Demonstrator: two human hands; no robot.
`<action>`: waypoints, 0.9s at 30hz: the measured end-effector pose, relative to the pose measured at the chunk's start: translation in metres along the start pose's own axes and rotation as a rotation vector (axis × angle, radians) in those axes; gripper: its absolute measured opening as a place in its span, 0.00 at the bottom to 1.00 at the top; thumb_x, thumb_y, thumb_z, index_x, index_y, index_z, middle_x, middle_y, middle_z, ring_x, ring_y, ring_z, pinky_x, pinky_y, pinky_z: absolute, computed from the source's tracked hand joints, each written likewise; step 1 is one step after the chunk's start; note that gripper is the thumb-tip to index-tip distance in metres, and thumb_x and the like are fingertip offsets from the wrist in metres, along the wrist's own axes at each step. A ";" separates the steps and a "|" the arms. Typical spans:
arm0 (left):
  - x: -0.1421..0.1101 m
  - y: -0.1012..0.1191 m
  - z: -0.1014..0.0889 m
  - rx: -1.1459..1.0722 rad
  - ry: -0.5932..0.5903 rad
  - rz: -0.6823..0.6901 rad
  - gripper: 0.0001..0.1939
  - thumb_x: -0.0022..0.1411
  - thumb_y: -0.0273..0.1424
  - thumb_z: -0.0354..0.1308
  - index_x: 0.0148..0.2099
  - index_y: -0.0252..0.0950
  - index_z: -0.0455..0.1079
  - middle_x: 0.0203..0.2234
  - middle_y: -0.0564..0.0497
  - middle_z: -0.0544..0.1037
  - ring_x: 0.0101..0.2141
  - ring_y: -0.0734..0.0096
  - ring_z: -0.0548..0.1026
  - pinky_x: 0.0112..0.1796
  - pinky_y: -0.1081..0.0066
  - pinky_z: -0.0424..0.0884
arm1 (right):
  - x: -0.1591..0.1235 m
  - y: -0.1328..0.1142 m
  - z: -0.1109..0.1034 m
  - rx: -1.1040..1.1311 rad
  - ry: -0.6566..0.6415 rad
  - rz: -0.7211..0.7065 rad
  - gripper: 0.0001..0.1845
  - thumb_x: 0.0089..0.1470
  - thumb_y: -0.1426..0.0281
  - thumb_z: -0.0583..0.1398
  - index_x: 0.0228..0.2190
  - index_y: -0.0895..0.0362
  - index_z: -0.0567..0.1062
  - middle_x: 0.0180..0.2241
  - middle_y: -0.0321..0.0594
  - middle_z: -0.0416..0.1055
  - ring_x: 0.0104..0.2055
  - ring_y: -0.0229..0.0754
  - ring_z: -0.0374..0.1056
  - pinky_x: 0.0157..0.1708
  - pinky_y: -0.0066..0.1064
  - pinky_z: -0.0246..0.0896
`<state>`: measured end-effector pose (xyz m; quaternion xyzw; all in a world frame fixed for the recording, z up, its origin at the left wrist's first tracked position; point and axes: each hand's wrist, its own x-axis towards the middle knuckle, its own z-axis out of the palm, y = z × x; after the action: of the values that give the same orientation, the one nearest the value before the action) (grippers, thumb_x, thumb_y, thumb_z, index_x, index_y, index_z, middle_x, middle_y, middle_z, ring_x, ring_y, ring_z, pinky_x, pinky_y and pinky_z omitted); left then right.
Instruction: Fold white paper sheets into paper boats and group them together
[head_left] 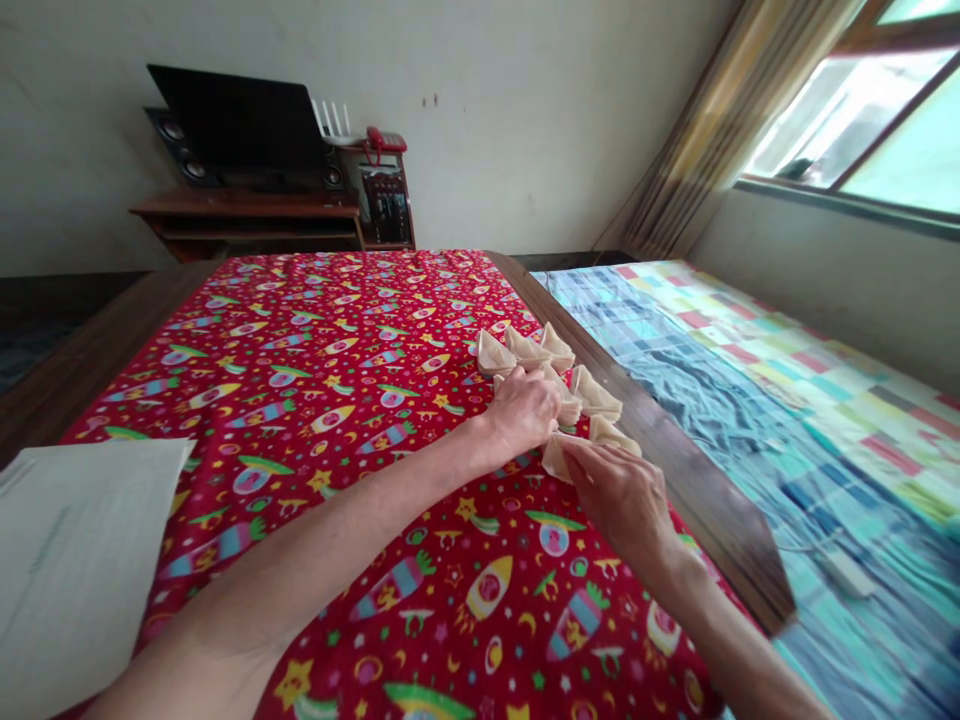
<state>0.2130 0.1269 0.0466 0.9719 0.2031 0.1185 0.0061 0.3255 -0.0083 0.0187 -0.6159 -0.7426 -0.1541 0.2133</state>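
Several cream-coloured folded triangular pieces, thin and layered like cloth or paper, are grouped near the right edge of the red patterned cloth. One pointed piece point(494, 352) stands at the back left of the group, and another piece point(596, 394) is on the right side. My left hand point(523, 408) is closed among them, its fingers bent down; whatever is under the fingertips is hidden. My right hand point(616, 492) has its fingers pressed together on the nearest folded piece point(556, 458). The right hand partly covers another piece point(613, 436) behind it.
The red cloth point(360, 390) covers a dark wooden table point(720, 510). White paper sheets point(82, 560) lie at the left. A bed point(750, 350) with checked covers adjoins the right side. A monitor point(240, 125), speakers and a red telephone point(384, 140) stand by the far wall.
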 end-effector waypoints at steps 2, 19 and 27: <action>0.000 0.000 0.000 0.000 -0.002 -0.009 0.10 0.57 0.27 0.54 0.32 0.31 0.76 0.31 0.45 0.77 0.38 0.60 0.71 0.40 0.61 0.63 | -0.003 -0.002 0.001 -0.027 0.006 -0.093 0.14 0.59 0.75 0.51 0.41 0.59 0.74 0.40 0.42 0.77 0.40 0.42 0.73 0.36 0.30 0.64; -0.030 -0.011 -0.013 -0.044 0.229 -0.030 0.14 0.65 0.31 0.51 0.30 0.33 0.74 0.31 0.48 0.74 0.39 0.64 0.69 0.42 0.66 0.65 | 0.028 0.002 0.003 -0.234 -0.526 0.265 0.14 0.58 0.70 0.51 0.27 0.53 0.75 0.21 0.37 0.72 0.25 0.39 0.68 0.22 0.29 0.42; -0.105 -0.024 -0.014 -0.206 0.299 -0.112 0.13 0.64 0.28 0.52 0.27 0.34 0.71 0.27 0.51 0.72 0.34 0.69 0.68 0.38 0.68 0.66 | 0.040 0.010 0.013 -0.262 -0.636 0.344 0.13 0.54 0.69 0.53 0.28 0.52 0.78 0.25 0.40 0.73 0.27 0.41 0.69 0.21 0.28 0.43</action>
<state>0.1071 0.1070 0.0348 0.9248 0.2426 0.2813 0.0819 0.3276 0.0337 0.0268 -0.7706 -0.6314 -0.0110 -0.0856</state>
